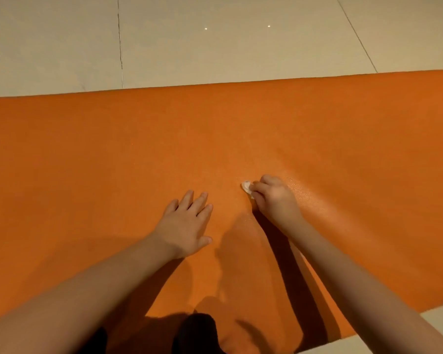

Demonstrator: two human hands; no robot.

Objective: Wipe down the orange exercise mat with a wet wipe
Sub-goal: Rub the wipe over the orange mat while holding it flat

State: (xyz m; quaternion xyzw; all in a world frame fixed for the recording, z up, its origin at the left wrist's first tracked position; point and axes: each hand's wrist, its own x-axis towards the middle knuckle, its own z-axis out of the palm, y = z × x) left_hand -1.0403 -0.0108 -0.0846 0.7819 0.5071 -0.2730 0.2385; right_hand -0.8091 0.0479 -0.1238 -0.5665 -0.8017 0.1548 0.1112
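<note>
indoor room, glossy tiled floor [215, 42]

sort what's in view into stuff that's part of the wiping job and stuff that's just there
Part of the job:
orange mat
wet wipe, bunched in the right hand
left hand, flat on the mat

Just there:
tiled floor
dark clothing at the bottom edge

Head view looks forward and down, near the mat [143, 149]
</note>
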